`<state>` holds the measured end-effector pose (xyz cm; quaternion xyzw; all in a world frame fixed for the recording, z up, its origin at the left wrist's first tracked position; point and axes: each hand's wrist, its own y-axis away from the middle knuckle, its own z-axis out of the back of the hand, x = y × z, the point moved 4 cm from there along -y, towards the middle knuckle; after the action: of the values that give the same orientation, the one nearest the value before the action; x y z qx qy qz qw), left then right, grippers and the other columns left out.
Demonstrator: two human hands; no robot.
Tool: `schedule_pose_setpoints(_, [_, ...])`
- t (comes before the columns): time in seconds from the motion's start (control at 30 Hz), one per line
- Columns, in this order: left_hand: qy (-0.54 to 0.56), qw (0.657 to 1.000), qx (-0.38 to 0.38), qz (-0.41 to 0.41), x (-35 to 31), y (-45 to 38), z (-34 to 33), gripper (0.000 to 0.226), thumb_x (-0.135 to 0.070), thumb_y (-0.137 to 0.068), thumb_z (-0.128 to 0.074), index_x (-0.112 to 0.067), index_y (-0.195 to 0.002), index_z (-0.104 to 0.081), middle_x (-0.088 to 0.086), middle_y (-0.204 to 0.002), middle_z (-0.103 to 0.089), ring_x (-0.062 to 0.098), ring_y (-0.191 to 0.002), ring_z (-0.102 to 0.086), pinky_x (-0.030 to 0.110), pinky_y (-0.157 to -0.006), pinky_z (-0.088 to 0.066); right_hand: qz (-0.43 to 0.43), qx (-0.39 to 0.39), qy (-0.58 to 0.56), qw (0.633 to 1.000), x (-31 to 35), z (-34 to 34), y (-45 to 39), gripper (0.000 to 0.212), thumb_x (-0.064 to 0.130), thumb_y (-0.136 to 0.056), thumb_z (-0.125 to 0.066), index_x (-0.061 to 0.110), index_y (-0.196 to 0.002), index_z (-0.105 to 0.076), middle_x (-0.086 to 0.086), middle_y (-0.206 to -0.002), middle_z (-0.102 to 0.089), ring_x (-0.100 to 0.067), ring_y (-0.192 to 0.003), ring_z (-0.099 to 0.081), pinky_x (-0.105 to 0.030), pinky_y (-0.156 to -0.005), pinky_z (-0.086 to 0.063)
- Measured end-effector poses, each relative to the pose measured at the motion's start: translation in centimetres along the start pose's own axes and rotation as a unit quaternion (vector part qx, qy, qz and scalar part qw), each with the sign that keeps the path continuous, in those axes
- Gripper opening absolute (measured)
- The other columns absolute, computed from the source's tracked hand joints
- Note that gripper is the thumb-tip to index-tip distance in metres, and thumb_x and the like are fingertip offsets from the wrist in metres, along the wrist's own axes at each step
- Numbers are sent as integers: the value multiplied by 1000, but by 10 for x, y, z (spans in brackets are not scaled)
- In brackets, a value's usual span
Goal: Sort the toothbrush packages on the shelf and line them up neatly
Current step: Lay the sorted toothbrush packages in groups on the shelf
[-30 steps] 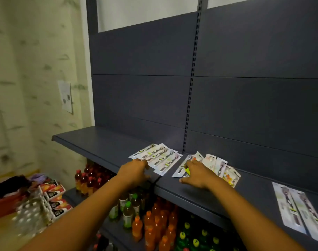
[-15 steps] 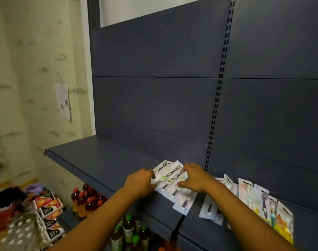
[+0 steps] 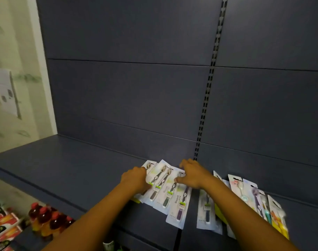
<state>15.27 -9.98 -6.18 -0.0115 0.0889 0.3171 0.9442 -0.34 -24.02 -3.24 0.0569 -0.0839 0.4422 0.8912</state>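
Hands [image 3: 136, 180] newly astride fanned packages [image 3: 165, 189].

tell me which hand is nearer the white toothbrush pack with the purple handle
Right. The right hand rests on the top end of the white pack with the purple handle; the left hand lies further left across overlapping packs.
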Motion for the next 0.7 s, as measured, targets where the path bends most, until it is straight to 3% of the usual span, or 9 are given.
schedule_pose_setpoints(0.2, [29, 999, 24, -21, 8, -7, -7, 59, -60, -78, -68, -22, -121, -52, 0, -122, -57, 20, -106, -59, 31, -83, -49, -56, -13, -8, 998, 3, -11, 16, 63, 53, -85, -63, 19, -134, -42, -7, -137, -45, -25, -126, -44, -38, -99, -44])
schedule_pose_setpoints(0.5, [54, 998, 21, -28, 13, -4, -8, 54, -54, -80, -67, -18, -116, -52, 1, -118, -59, 20, -105, -60, 27, -75, -46, -98, -42, -30, 994, 18, -27, 34, 64, 51, -85, -66, 21, -136, -42, -1, -140, -43, -22, -124, -46, -38, -101, -45])
schedule_pose_setpoints(0.7, [92, 995, 32, -22, 25, -7, -7, 47, -51, -75, -72, -21, -99, -46, 0, -106, -56, 19, -92, -57, 29, -75, -50, -109, -59, -31, 992, 20, -21, 42, 62, 50, -84, -67, 23, -134, -43, 0, -140, -44, -22, -125, -46, -37, -100, -44])
